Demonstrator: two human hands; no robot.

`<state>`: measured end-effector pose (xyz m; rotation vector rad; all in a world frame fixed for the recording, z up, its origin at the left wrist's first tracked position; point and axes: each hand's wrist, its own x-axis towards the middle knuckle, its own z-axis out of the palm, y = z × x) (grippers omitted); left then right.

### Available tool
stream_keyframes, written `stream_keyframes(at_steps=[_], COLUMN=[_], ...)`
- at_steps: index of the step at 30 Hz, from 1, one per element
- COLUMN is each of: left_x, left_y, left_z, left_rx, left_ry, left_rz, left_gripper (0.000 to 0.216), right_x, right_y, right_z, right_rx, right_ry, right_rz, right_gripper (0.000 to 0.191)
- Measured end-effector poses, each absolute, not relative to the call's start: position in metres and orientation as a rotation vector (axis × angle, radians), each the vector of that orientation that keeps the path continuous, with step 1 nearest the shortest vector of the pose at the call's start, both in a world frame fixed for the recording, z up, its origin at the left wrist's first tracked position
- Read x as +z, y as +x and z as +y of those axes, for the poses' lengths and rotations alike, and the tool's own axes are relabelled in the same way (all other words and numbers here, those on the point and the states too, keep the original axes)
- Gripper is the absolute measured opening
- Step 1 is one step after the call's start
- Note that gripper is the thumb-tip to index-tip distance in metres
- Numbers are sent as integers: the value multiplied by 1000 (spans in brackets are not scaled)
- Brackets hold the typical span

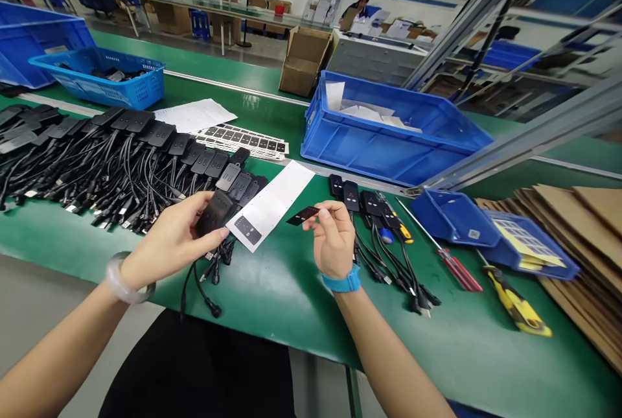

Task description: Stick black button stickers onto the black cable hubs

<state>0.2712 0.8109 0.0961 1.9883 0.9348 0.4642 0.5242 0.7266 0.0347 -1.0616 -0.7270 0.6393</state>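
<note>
My left hand (177, 230) is closed around a black control box (216, 212) whose cables hang down over the green table. Between thumb and fingers, my right hand (333, 236) pinches a thin black label sticker (303, 215), held tilted above the table. A white sticker sheet (275, 197) lies between the hands, with one black label (247, 229) on its near end. Left of it, a long row of black boxes with cables (160, 139) spreads over the table. Several boxes bearing black labels (350, 196) lie just beyond my right hand.
Behind stand a large blue bin (379, 146) with papers and a light blue basket (131, 84). Printed label sheets (243, 140) lie mid-table. At right are a red screwdriver (459, 269), a yellow-black utility knife (518, 301), small blue trays (451, 217) and stacked cardboard (578, 236).
</note>
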Motion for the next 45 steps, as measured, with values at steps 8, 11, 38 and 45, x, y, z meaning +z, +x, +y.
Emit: stream_keyframes(at_steps=[8, 11, 38, 45], left_x=[52, 45, 42, 41], left_y=[364, 367, 353, 353], left_z=[812, 805, 792, 791], left_rx=[234, 231, 183, 210], left_ry=[870, 922, 991, 1051], left_rz=[577, 605, 377, 338], left_gripper=[30, 49, 61, 62], right_x=[39, 39, 33, 35], right_y=[529, 528, 507, 506], right_z=[728, 728, 721, 721], right_rx=[714, 718, 697, 711], right_ry=[-1018, -1081, -1361, -1360], right_rz=[-569, -609, -866, -833], right_gripper=[19, 19, 16, 14])
